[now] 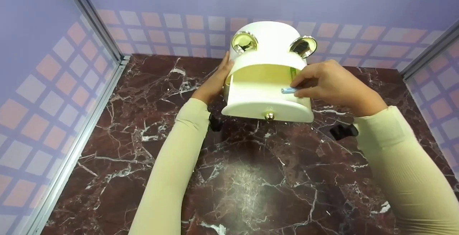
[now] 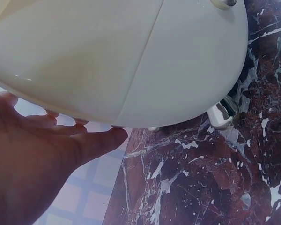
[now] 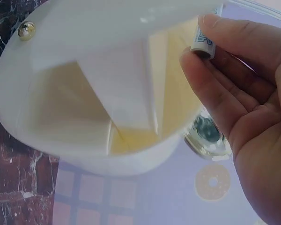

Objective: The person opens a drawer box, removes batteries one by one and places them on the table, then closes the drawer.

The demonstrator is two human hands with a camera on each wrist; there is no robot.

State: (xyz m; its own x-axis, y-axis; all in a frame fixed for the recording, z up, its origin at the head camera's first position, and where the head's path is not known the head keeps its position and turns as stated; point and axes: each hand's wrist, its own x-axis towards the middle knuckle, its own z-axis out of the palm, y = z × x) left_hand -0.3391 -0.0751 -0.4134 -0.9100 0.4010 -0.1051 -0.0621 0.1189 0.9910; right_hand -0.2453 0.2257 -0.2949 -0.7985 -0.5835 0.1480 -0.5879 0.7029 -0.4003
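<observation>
Glossy white, a rounded box [image 1: 272,57] is touched by the straight-fingered left hand [image 1: 215,83]; over its open front [image 1: 251,91], a pale-blue cylinder [image 1: 288,90] is pinched by the right hand [image 1: 328,83], above the veined bench [image 1: 251,177].

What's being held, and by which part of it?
Right hand pinches a small pale-blue cylinder by its sides, one end protruding. Left hand rests against the side of the white box.

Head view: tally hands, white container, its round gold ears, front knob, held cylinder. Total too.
Hands: 2 (left hand, right hand)
White container: 1
Round gold ears: 2
Front knob: 1
Held cylinder: 1
Total: 7
</observation>
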